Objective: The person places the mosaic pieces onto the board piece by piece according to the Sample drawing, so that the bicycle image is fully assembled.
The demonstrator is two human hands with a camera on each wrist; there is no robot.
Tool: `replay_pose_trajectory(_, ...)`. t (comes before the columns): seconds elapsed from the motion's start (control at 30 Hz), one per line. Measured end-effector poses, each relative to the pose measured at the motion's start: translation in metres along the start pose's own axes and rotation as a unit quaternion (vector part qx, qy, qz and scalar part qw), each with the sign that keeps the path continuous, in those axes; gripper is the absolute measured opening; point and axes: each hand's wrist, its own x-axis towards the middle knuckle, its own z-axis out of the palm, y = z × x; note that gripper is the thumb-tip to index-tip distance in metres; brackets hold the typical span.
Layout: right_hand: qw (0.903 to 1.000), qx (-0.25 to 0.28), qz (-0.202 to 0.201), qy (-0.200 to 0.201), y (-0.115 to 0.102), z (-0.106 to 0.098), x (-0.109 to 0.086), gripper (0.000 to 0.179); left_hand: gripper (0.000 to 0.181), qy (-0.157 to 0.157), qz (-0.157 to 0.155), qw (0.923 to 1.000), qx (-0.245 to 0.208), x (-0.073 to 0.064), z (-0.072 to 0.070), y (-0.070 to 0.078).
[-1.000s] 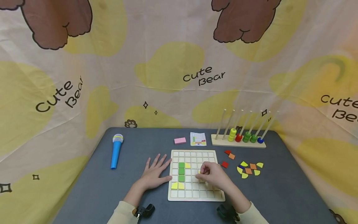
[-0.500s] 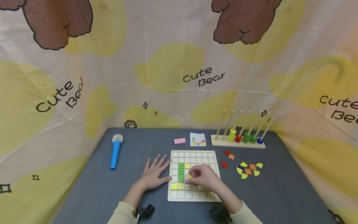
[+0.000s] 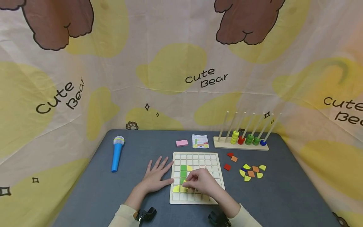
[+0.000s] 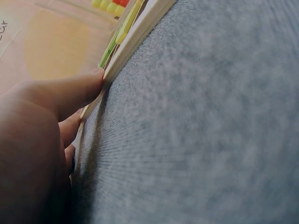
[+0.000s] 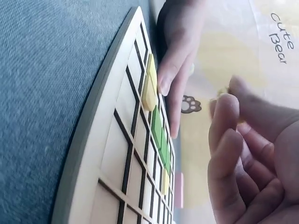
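Note:
The wooden grid board lies on the table in front of me. On it sit a column of green square tiles, one yellow tile beside the top green one, and two yellow tiles lower left. Fingers spread, my left hand rests on the table, its thumb and fingertips touching the board's left edge. My right hand hovers over the lower left cells, pinching a small yellow tile between thumb and index finger. Most of that tile is hidden by the fingers, also in the right wrist view.
Right of the board lie loose yellow quarter-round tiles, orange tiles and red tiles. Behind it are a pattern card, a pink block and a peg rack with beads. A blue microphone lies far left.
Carrying the yellow tile, my right hand has moved left across the board, from its right-middle cells to its lower left. My left hand has stayed in place.

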Motion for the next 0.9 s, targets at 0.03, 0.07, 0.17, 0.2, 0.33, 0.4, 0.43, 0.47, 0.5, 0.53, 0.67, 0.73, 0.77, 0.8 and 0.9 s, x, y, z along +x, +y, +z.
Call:
replay_pose_trajectory(0.03,1.0000,0.008,0.002,-0.004,0.000,0.001,0.000,0.011,0.081,-0.002,-0.001,1.0000,0.001,0.000,0.000,0.000)
replay_pose_trajectory(0.07,0.9999,0.014,0.003,-0.008,0.000,0.002,0.000,0.009,0.081,-0.002,-0.001,1.0000,0.001,0.000,-0.001,0.000)
replay_pose_trajectory(0.17,0.9995,0.026,0.006,-0.018,-0.002,0.004,0.001,0.006,0.082,-0.006,-0.003,1.0000,0.001,0.000,-0.001,0.000)
replay_pose_trajectory(0.2,0.9994,0.029,0.006,-0.019,-0.002,0.006,0.001,0.005,0.081,-0.005,-0.001,1.0000,0.000,0.000,-0.001,0.000)
replay_pose_trajectory(0.33,0.9986,0.047,0.015,-0.022,-0.005,0.012,0.002,0.006,0.080,0.000,0.004,1.0000,-0.001,0.001,-0.001,0.000)
replay_pose_trajectory(0.4,0.9985,0.044,0.023,-0.023,-0.005,0.016,0.002,0.008,0.081,0.000,0.005,1.0000,0.003,0.001,0.000,0.000)
replay_pose_trajectory(0.43,0.9986,0.039,0.025,-0.024,-0.006,0.018,0.002,0.009,0.081,-0.002,0.003,1.0000,0.006,0.002,0.000,0.000)
replay_pose_trajectory(0.47,0.9989,0.028,0.026,-0.026,-0.006,0.020,0.002,0.010,0.081,-0.004,0.002,1.0000,0.008,0.002,0.000,0.000)
replay_pose_trajectory(0.5,0.9992,0.014,0.026,-0.027,-0.006,0.021,0.002,0.010,0.082,-0.005,0.002,1.0000,0.007,0.002,0.000,0.001)
replay_pose_trajectory(0.53,0.9993,-0.004,0.023,-0.028,-0.006,0.023,0.002,0.011,0.082,-0.005,0.001,1.0000,0.005,0.002,-0.001,0.001)
replay_pose_trajectory(0.67,0.9984,-0.049,0.013,-0.025,-0.006,0.030,0.004,0.013,0.081,-0.004,0.001,1.0000,-0.003,0.001,-0.002,0.003)
replay_pose_trajectory(0.73,0.9980,-0.056,0.012,-0.026,-0.006,0.034,0.004,0.014,0.081,-0.002,0.001,1.0000,-0.002,0.001,-0.002,0.003)
replay_pose_trajectory(0.77,0.9979,-0.058,0.014,-0.026,-0.006,0.036,0.004,0.014,0.081,-0.001,0.000,1.0000,0.000,0.001,-0.001,0.003)
replay_pose_trajectory(0.8,0.9978,-0.058,0.015,-0.027,-0.006,0.038,0.004,0.015,0.080,-0.001,-0.001,1.0000,0.001,0.001,-0.001,0.002)
replay_pose_trajectory(0.9,0.9964,-0.082,0.010,-0.016,-0.006,0.043,0.004,0.018,0.081,-0.001,-0.003,1.0000,0.005,0.001,-0.001,0.001)
